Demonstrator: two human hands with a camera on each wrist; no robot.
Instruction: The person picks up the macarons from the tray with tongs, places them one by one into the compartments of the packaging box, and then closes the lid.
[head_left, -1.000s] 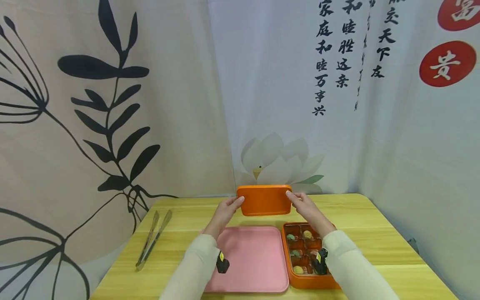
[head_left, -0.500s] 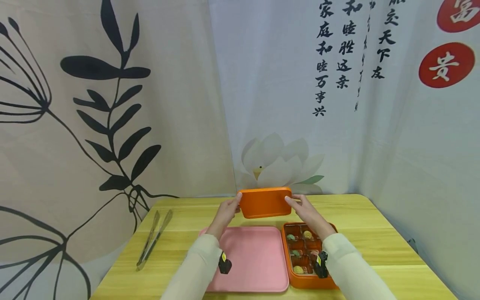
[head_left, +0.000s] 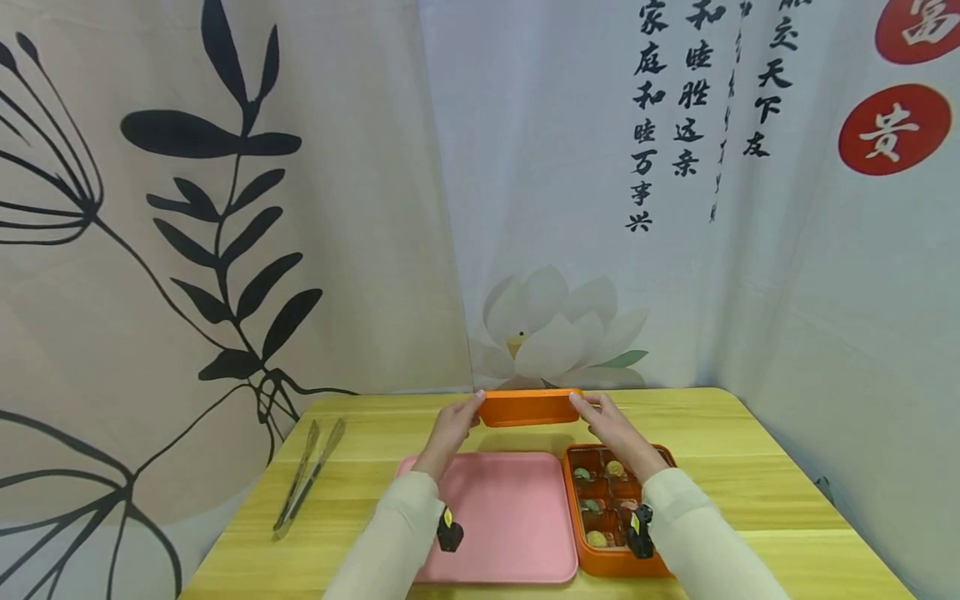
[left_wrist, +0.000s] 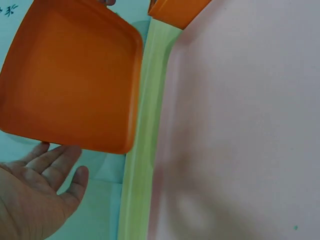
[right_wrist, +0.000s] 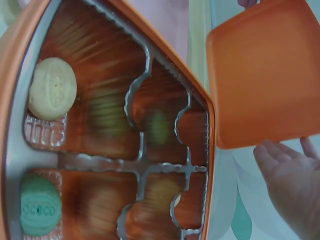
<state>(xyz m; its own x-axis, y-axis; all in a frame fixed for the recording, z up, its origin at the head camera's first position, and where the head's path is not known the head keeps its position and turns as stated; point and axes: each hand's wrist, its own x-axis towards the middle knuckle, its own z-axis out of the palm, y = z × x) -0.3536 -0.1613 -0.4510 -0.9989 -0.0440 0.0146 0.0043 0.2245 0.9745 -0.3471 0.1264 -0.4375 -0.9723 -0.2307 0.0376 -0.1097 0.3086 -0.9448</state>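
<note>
An orange rectangular lid is held up beyond the pink tray, tilted so its shallow inner side faces me. At its left end my left hand grips the edge. The right hand pinches the opposite end, thumb on the near side. In the left wrist view the lid's rim lies along the left fingertips. Below the right forearm stands an open orange box with a clear divided insert. Its compartments hold round embossed pieces, one cream piece and one green piece among them.
The pink tray lies flat on the wood-grain table, right beside the box. Metal tongs rest at the table's left side. Behind the table hangs a printed curtain.
The lid has tipped flatter, so less of its inner face shows, and its top edge sits a little lower. The left hand has shifted its grip slightly. Box and tray are unmoved.
</note>
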